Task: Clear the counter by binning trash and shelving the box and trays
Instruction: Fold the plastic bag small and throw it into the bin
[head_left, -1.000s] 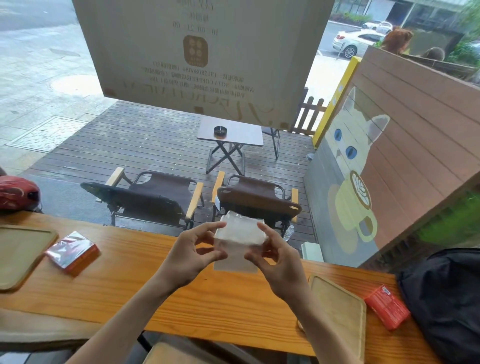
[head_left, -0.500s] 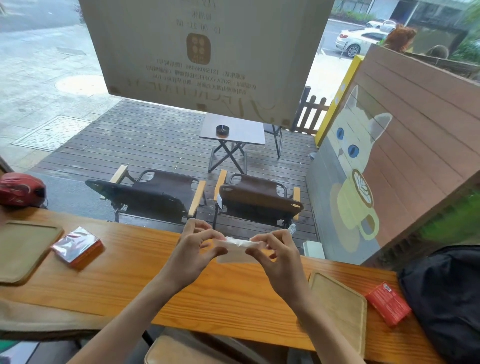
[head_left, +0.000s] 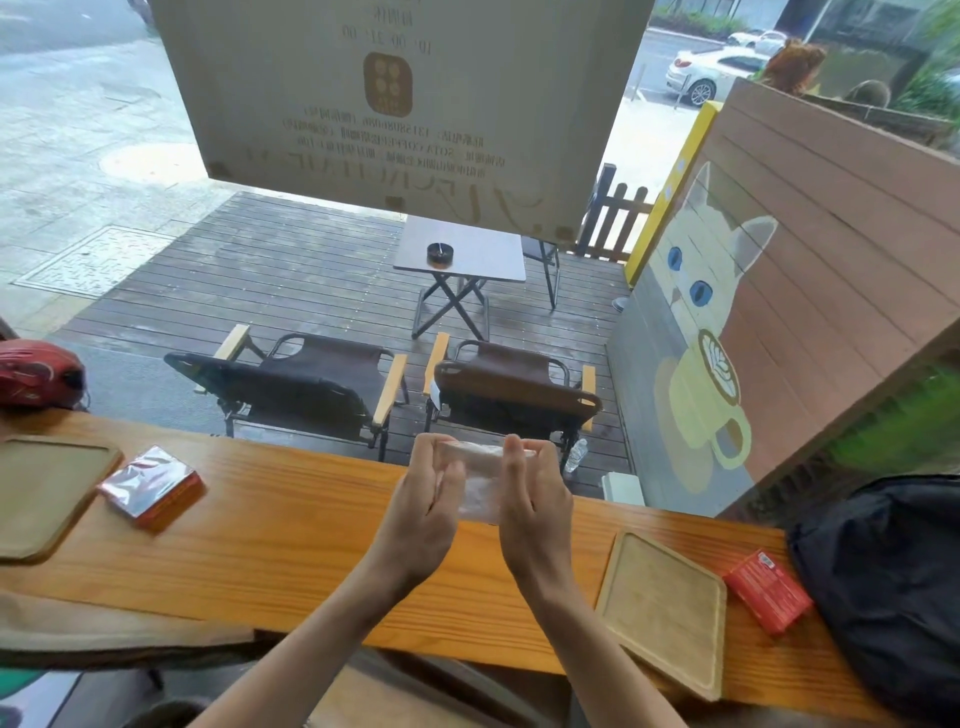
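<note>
My left hand (head_left: 423, 499) and my right hand (head_left: 535, 493) are pressed toward each other above the wooden counter (head_left: 291, 540), with a clear plastic wrapper (head_left: 478, 480) squeezed and folded between them. An orange box with a shiny silver top (head_left: 150, 486) lies on the counter to the left, next to a wooden tray (head_left: 47, 493). A second wooden tray (head_left: 665, 608) lies to the right, overhanging the near edge. A small red packet (head_left: 769, 590) rests just beyond it.
A black bag (head_left: 893, 582) fills the counter's right end. A red helmet (head_left: 36, 371) sits at the far left. Brown cloth (head_left: 93, 631) lies along the near left edge. Behind the window stand two folding chairs and a small table.
The wrapper, held up flat between my fingertips a second ago, has been folded down and is now compressed between both palms. My hands have closed in toward each other.
</note>
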